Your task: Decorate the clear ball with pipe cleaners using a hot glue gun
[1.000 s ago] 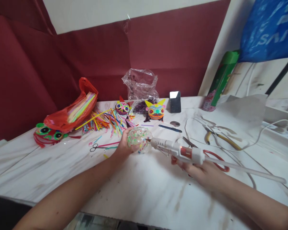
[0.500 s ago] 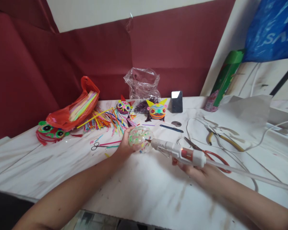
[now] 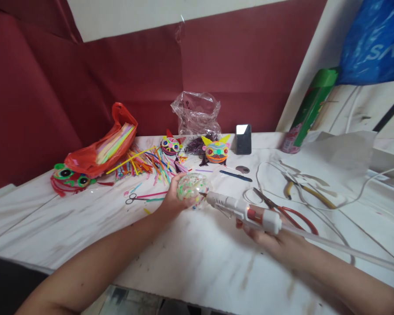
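Going by the head view, gripping the clear, colour-speckled ball (image 3: 188, 189) from its left side with the left hand (image 3: 173, 194), with most fingers hidden behind it, and positioning it near the front middle of the tabletop (image 3: 190, 249); not being able to tell resting there from hovering just above. Wrapping the right hand (image 3: 265, 235) round the white glue gun (image 3: 231, 206), with a long glue stick (image 3: 331, 246) trailing from its back end, and aiming its dark tip (image 3: 202, 194) at the ball's right side; touching or nearly so, without being able to tell which. For working well here, by judgement, probably needing a steady ball, a light, even squeeze, and left fingers well clear of the presumably hot end. Counting in the same view: one ball, one glue gun; two pairs of scissors, one dark-handled (image 3: 138, 199), one red-handled (image 3: 274, 204); seemingly one pair of yellow-handled pliers (image 3: 318, 197); one dark strip (image 3: 235, 176); one grey disc (image 3: 239, 169); three decorated heads, one green-eyed (image 3: 68, 183), one red-horned (image 3: 171, 148), one yellow-horned (image 3: 216, 153); one phone (image 3: 243, 143); one green can (image 3: 308, 113); three bags, one red (image 3: 88, 162), one clear (image 3: 197, 116), one blue (image 3: 377, 48); and leaving uncounted the coloured sticks (image 3: 157, 168), lying too heaped for counting.
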The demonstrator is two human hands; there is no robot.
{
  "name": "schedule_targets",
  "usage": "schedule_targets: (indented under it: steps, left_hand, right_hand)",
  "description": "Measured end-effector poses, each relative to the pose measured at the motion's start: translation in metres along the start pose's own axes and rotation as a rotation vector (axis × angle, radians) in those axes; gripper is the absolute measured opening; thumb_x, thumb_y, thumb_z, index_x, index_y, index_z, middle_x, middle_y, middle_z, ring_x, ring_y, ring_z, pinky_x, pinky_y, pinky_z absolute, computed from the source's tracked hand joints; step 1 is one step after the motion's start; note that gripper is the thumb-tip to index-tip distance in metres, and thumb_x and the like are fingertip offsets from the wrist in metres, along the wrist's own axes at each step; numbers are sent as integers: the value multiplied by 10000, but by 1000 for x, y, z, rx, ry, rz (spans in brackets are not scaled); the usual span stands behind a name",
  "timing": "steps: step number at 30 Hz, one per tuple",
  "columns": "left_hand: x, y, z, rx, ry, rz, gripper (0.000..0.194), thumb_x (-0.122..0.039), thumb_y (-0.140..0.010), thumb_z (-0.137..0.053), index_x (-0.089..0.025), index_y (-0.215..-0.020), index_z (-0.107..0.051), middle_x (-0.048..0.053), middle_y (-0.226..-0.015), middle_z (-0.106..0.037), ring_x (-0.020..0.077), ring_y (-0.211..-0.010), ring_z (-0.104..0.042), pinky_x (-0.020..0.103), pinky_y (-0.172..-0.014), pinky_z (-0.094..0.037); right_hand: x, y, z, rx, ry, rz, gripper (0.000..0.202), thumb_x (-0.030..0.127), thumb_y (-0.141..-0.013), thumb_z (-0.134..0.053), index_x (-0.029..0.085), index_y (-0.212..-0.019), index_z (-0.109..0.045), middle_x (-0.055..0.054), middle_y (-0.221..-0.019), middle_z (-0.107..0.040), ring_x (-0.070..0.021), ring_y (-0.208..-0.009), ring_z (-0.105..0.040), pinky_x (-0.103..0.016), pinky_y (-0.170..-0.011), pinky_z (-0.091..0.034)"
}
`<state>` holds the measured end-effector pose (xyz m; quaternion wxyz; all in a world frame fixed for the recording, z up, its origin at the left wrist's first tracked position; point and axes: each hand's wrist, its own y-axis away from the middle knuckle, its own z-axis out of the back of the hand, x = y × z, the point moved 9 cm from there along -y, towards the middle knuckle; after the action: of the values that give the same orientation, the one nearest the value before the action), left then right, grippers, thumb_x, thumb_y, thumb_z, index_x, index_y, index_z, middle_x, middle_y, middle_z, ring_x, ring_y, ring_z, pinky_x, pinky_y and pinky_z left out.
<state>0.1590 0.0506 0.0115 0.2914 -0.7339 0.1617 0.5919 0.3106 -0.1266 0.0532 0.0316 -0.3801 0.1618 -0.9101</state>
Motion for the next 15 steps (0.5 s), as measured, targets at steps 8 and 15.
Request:
schedule_targets:
  steps: [8, 15]
  left_hand:
    - [-3, 0, -3, 27, 16, -50, 777, -254, -600, -849, -238, -1256, -432, 96, -1218, -619, 281, -1118, -615, 382, -915, -518]
    - [-6, 1, -1, 11, -10, -37, 771, -275, -595, -848, -254, -1257, -454, 77, -1234, -609, 299, -1149, -597, 397, -935, -509]
  right_hand:
    - [5, 1, 5, -55, 61, 44, 171, 287, -842, -477, 211, -774, -614, -26, -710, -658, -176, -634, -625, -264, -549, -470]
    - [0, 2, 7, -97, 53, 35, 190, 309, -857, -475, 212, -786, -622, -39, -711, -673, -197, -658, -643, -288, -575, -499]
